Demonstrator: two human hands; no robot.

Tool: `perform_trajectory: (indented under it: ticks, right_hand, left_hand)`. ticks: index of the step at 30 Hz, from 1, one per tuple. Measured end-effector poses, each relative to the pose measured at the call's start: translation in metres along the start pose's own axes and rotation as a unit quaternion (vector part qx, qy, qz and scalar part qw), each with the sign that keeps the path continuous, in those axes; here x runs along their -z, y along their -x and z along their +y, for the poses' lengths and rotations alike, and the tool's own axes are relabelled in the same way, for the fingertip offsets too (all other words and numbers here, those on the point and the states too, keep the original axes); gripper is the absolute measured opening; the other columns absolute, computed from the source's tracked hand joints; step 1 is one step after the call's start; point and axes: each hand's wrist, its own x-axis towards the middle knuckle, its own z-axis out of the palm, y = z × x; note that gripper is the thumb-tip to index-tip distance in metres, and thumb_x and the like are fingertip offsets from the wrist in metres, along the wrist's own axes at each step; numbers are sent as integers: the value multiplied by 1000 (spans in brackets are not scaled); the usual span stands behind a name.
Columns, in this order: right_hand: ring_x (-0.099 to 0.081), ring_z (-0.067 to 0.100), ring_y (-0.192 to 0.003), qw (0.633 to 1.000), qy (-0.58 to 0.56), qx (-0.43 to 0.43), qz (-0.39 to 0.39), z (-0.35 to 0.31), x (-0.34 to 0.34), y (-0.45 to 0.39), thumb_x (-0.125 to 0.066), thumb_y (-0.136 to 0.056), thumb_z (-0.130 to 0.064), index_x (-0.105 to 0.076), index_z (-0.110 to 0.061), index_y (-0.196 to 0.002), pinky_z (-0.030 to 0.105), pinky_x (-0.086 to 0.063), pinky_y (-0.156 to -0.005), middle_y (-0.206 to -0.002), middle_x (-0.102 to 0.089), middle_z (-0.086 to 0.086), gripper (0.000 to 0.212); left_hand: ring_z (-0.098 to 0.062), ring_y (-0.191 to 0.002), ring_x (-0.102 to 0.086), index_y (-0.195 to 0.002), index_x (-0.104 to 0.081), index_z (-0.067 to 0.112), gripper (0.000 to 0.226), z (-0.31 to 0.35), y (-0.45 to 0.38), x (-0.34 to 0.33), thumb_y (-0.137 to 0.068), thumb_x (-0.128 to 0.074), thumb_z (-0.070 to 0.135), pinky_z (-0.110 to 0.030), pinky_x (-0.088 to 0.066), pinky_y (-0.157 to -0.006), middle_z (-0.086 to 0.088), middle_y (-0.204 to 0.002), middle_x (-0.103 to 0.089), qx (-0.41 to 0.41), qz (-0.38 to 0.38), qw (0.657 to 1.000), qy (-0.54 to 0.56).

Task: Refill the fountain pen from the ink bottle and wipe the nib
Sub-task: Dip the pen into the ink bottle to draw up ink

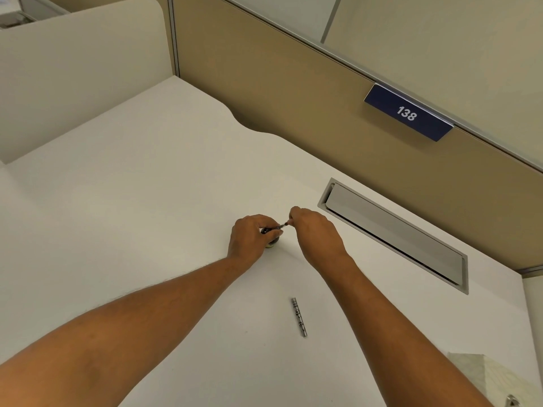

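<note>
Both hands [289, 233] pinched on slim dark pen [271, 230] — metal barrel [298, 317] apart.

Head view, single wide-angle, looking forward and down.

Worn at head height above the near edge of the desk [123, 183]; faces the far partition [293, 92]. Both forearms enter from the bottom edge, hands mid-frame. Straight edges bow toward the frame corners. No second view to overlap.
</note>
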Motion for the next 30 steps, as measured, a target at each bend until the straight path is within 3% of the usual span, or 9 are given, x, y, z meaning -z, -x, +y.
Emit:
perform_trajectory:
  ticks: [3,7,10,14,17,20,24,27,30]
  right_hand:
    - [-67,30,-94,1000,-7,-9,-6,-3,1,-2,-56,-100,-10,-60,-9,-119,33,-38,-64,-109,-71,9,19]
    - [-67,34,-85,999,46,-4,5,-3,8,3,-55,-101,-11,-62,-13,-118,35,-38,-60,-100,-70,10,18]
    - [-67,34,-78,999,28,-1,23,0,9,5,-61,-100,-17,-65,-15,-108,35,-40,-56,-89,-69,9,9]
    - [-63,28,-75,999,-13,6,40,5,6,2,-63,-99,-24,-61,-14,-105,37,-49,-57,-87,-66,1,12]
    - [-50,21,-69,999,-10,2,32,6,6,0,-61,-101,-18,-60,-12,-98,33,-39,-56,-78,-53,-3,7]
    - [-45,19,-72,1000,-7,-9,20,2,5,-3,-62,-100,-17,-62,-11,-104,32,-35,-60,-86,-63,3,8]
    - [-60,25,-78,1000,13,-10,15,-4,9,-3,-50,-107,-24,-62,-10,-106,32,-39,-62,-94,-69,6,19]
    - [-67,28,-81,998,62,0,14,-6,8,-2,-52,-104,-16,-61,-12,-104,34,-40,-59,-92,-69,6,10]
    - [-67,31,-81,999,53,-2,10,-4,9,-1,-57,-101,-11,-62,-13,-104,35,-42,-58,-92,-69,8,7]
  left_hand:
    - [-1,-83,-72,-92,-85,18,8,0,0,0,-84,-86,21,-3,-46,-71,9,-93,-82,3,0,1000,1]
    - [13,-76,-67,-92,-85,13,8,2,1,1,-85,-85,15,-1,-46,-66,4,-91,-81,8,-3,1000,15]
    - [6,-76,-70,-93,-85,13,9,2,1,0,-85,-85,16,0,-46,-66,3,-93,-82,10,0,1000,16]
    - [-7,-83,-72,-94,-86,14,12,2,1,0,-85,-86,21,0,-45,-68,3,-95,-82,6,7,1000,4]
    - [-8,-81,-72,-93,-85,12,10,4,2,0,-85,-86,17,0,-45,-67,2,-93,-82,4,5,1000,10]
    - [-9,-83,-73,-92,-85,13,9,4,2,0,-84,-86,17,0,-45,-67,3,-93,-82,1,7,1000,10]
    - [-1,-80,-72,-93,-85,15,10,2,1,0,-84,-86,19,-1,-46,-68,6,-92,-82,4,3,1000,8]
    - [10,-76,-69,-92,-85,13,9,2,2,0,-84,-86,17,-1,-46,-67,7,-90,-81,7,1,1000,18]
    - [8,-78,-69,-92,-85,15,9,2,1,0,-84,-86,19,0,-45,-69,9,-90,-80,5,3,1000,11]
